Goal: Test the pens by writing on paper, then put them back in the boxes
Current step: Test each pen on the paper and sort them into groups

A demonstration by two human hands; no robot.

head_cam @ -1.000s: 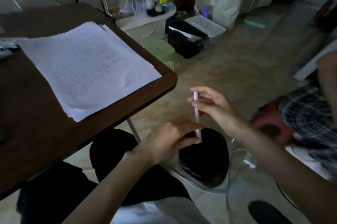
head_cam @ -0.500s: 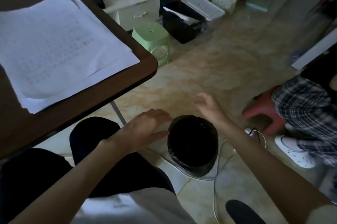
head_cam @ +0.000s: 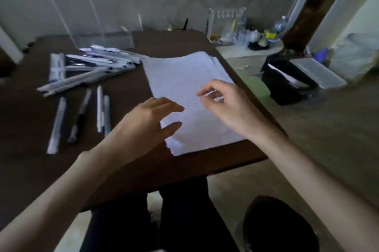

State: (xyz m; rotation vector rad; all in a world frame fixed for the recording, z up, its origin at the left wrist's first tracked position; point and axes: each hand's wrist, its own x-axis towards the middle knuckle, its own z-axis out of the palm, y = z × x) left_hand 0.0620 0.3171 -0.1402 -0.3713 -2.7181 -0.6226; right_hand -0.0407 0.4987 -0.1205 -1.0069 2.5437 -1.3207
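Fingers [head_cam: 170,106] of the left hand [head_cam: 143,126] lie spread and loose, those of the right hand [head_cam: 223,104] half curled, both empty, now up over the paper [head_cam: 184,75] instead of down at the black bin [head_cam: 276,227]. Pens [head_cam: 92,67] lie left of the paper on the table [head_cam: 24,149]; bare tabletop shows along the near edge.

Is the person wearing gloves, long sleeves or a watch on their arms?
No. The left hand and the right hand are bare, with no gloves. Nothing covers either arm from the wrist to the picture's edge, so no sleeves show. No watch or bracelet sits on either wrist. The picture is too blurry to tell about rings.
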